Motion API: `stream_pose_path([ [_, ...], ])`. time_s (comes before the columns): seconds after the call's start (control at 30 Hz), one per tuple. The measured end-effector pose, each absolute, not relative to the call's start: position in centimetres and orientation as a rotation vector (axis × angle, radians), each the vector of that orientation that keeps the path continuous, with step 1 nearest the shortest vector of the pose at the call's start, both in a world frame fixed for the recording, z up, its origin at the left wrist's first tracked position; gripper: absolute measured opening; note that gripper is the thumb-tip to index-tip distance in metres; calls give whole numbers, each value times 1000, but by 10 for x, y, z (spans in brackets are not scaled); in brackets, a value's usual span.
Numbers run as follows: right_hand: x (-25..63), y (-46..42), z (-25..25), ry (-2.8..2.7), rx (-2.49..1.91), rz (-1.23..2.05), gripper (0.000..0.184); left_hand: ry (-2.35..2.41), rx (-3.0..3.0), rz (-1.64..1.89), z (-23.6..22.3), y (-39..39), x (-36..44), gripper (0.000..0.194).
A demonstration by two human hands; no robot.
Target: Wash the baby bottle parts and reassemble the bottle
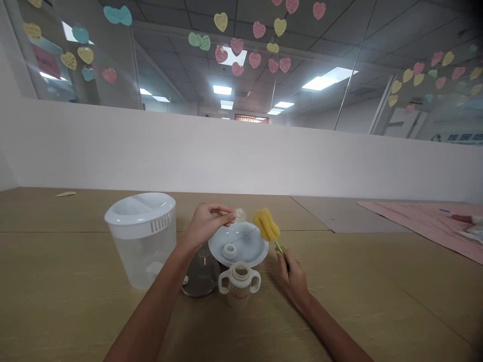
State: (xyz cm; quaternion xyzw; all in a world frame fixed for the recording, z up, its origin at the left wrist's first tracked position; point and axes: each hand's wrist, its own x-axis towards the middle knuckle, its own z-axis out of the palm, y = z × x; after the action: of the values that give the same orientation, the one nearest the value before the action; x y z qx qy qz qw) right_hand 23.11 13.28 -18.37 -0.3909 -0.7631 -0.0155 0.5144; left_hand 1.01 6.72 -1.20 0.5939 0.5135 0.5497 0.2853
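My left hand (207, 221) is raised above the table and pinches a small clear silicone teat (239, 215) between fingers and thumb. My right hand (292, 276) grips the green handle of a yellow sponge brush (266, 224), whose sponge head points up toward the teat. Below them lies a white plate (247, 250) with a white screw ring (229, 250) on it. A handled baby bottle (239, 285) stands open in front of the plate. A clear dome cap (201, 274) rests under my left wrist.
A large translucent plastic pitcher (142, 239) with a white lid stands at the left on the wooden table (68, 301). A pink cloth (426, 221) with small items lies at the far right. A white partition wall (241, 156) runs behind the table.
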Motion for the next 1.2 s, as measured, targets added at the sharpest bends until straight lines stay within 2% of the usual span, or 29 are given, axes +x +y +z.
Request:
stream_pose_path([
  [0.2,231,134,-184,-1901,-1027,-73,32,1307,1659,1419,-9,60,16,26],
  [0.4,232,126,-186,-1895,-758,-150,25,1380,1794,1469,-23,71,16,16],
  [0.57,233,125,-188,-1995,-654,-214,23,1506,1898,1475,-26,76,10,16],
  [0.63,233,127,-187,-1982,-703,-164,24,1640,2022,1293,-20,71,3,14],
  [0.77,233,129,-184,-1875,-800,-73,25,2203,2200,529,-16,57,-17,13],
  [0.83,234,129,-183,-1867,-817,-48,26,2384,2162,288,-24,57,-23,16],
  [1.03,235,127,-184,-1934,-804,-60,25,2385,2075,76,-59,80,-19,13],
  [1.2,236,129,-185,-1914,-825,-73,24,2205,2057,-43,-69,87,-18,17],
])
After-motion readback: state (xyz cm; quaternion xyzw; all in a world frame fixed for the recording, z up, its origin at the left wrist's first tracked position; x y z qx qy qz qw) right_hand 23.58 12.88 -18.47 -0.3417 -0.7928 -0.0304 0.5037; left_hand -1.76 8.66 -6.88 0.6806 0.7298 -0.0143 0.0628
